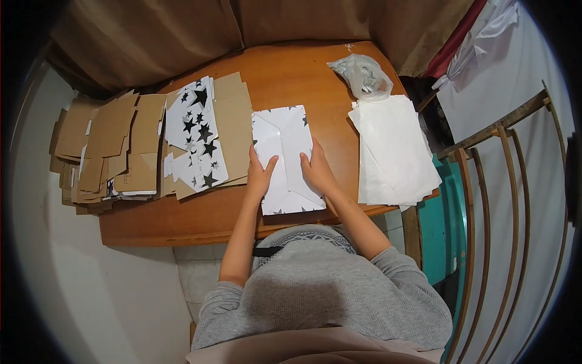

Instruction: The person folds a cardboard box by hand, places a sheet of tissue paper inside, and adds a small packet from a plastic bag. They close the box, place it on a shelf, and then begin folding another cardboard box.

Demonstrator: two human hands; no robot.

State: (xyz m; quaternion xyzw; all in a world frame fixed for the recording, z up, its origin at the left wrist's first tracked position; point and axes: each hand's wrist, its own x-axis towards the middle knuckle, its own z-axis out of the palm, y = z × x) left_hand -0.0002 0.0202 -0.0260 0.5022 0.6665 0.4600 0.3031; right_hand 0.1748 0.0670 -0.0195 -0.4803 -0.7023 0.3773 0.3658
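Observation:
Between my hands is a white folded cardboard box (285, 164) with black stars along its edges and overlapping flaps on its upper face. My left hand (260, 173) grips its left side, thumb on top. On the opposite side my right hand (318, 170) holds it the same way, fingers around the edge. Left of the box lie flat star-printed card sheets (203, 130) on plain brown card (233, 127). To the right is a stack of white paper sheets (397, 155).
Stacks of brown cardboard pieces (109, 130) cover the left end of the wooden table (285, 67). A clear plastic bag (367, 79) with greyish contents sits at the back right. Brown curtains (303, 24) hang behind the table, and a wooden rack (497, 182) stands at the right.

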